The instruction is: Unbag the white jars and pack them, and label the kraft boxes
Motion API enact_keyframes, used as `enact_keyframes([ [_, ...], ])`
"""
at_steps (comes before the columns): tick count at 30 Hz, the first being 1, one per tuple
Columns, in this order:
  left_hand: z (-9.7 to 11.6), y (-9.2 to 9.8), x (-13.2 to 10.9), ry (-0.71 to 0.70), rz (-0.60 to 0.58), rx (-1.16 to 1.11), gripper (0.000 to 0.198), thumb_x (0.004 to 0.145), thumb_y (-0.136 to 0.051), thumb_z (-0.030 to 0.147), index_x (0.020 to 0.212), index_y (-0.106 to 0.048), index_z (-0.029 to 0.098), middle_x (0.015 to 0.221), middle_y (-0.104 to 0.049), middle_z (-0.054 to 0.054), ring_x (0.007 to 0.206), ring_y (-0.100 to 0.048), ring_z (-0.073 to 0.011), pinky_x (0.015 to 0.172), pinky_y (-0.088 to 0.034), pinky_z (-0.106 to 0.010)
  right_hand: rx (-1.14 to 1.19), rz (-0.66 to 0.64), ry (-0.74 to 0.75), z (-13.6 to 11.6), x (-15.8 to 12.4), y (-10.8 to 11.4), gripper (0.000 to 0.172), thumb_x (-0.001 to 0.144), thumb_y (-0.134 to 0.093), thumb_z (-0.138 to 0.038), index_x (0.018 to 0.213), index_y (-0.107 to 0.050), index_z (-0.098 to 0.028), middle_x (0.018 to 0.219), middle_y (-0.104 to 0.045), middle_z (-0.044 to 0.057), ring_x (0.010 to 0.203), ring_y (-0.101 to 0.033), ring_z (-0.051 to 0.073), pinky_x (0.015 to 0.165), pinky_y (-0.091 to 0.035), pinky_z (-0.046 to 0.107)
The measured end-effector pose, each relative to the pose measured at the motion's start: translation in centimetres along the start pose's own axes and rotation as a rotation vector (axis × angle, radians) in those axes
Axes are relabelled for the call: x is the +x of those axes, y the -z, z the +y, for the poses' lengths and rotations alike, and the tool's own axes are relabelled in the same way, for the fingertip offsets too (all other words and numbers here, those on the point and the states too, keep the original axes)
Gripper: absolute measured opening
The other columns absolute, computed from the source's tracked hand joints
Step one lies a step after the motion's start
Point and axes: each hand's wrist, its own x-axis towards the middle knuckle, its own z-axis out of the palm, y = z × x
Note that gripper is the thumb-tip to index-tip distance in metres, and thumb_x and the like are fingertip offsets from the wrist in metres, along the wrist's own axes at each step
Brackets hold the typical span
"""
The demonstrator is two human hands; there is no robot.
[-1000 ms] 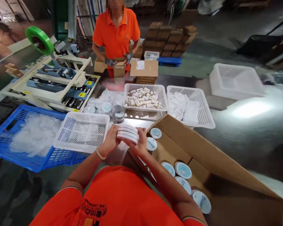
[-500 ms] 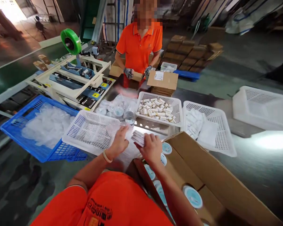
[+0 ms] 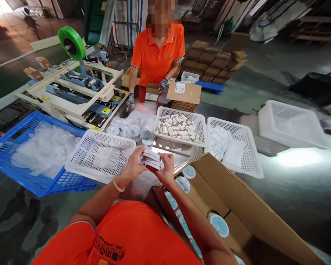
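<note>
A small stack of flat white pieces (image 3: 151, 159), perhaps folded leaflets or packets, is held between both hands over the metal table. My left hand (image 3: 134, 162) closes on its left end, and my right hand (image 3: 167, 168) pinches the right end. Just beyond the hands lie round tubs with pale blue lids in clear plastic bags (image 3: 134, 130). To the left of my left hand stands a white perforated basket (image 3: 79, 147) with clear plastic wrap inside. Below my right forearm, an open cardboard box (image 3: 237, 191) contains several blue-lidded tubs (image 3: 219, 225).
A white basket (image 3: 204, 127) holds small white-and-gold tubes; another (image 3: 255, 162) holds white packets. At left are a blue crate (image 3: 52, 180) of plastic bags and a tape machine (image 3: 71, 43). A gloved co-worker (image 3: 157, 55) stands opposite, beside stacked flat cartons (image 3: 183, 92).
My left hand has come onto the stack, which my right hand alone held before. The view has shifted slightly. Across the table, the co-worker's hands have moved apart around a small box.
</note>
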Motion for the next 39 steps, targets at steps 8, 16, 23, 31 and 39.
enact_keyframes([
  [8, -0.1, -3.8, -1.6, -0.030, -0.105, 0.119, 0.091, 0.070, -0.052, -0.010, 0.155, -0.055, 0.021, 0.169, -0.051, -0.015, 0.159, -0.047, -0.0308, 0.136, -0.037, -0.057, -0.590, -0.341, 0.027, -2.1, 0.3, -0.7, 0.031, 0.097, -0.058, -0.015, 0.126, -0.070, -0.017, 0.110, -0.069, 0.019, 0.105, -0.055, 0.034, 0.087, -0.041, 0.044],
  [16, -0.9, -0.1, 1.5, 0.030, -0.203, 0.237, 0.075, 0.063, -0.073, -0.004, 0.135, -0.073, 0.018, 0.148, -0.070, -0.018, 0.139, -0.066, -0.0403, 0.123, -0.051, -0.061, -0.279, -0.064, 0.008, 0.6, -0.7, 2.7, 0.056, 0.093, -0.071, -0.044, 0.144, -0.061, -0.025, 0.131, -0.060, 0.017, 0.116, -0.056, 0.038, 0.095, -0.049, 0.052],
  [23, 0.4, 6.6, 12.2, 0.022, -0.086, 0.373, 0.060, 0.071, -0.067, 0.000, 0.129, -0.073, 0.011, 0.132, -0.076, -0.016, 0.124, -0.072, -0.0339, 0.114, -0.057, -0.049, -0.118, 0.032, -0.077, 2.6, -4.3, 2.8, 0.040, 0.101, -0.059, -0.049, 0.132, -0.066, -0.026, 0.125, -0.062, 0.014, 0.116, -0.063, 0.034, 0.097, -0.056, 0.054],
  [31, 0.5, 8.0, 28.2, 0.026, 0.187, 0.488, 0.049, 0.081, -0.059, -0.007, 0.126, -0.073, 0.006, 0.129, -0.076, -0.019, 0.126, -0.069, -0.0295, 0.115, -0.051, -0.039, -0.150, 0.136, -0.188, 4.1, -7.1, 3.8, 0.040, 0.103, -0.059, -0.058, 0.128, -0.069, -0.028, 0.122, -0.064, 0.012, 0.114, -0.066, 0.034, 0.092, -0.058, 0.052],
  [39, -7.9, 2.9, 25.1, 0.003, 0.016, 0.517, 0.042, 0.085, -0.052, -0.007, 0.113, -0.078, 0.011, 0.122, -0.079, -0.015, 0.119, -0.073, -0.0239, 0.113, -0.054, -0.040, -0.141, 0.144, -0.349, 5.1, -8.7, 3.0, 0.040, 0.097, -0.063, -0.057, 0.122, -0.072, -0.028, 0.118, -0.066, 0.013, 0.113, -0.068, 0.037, 0.091, -0.059, 0.054],
])
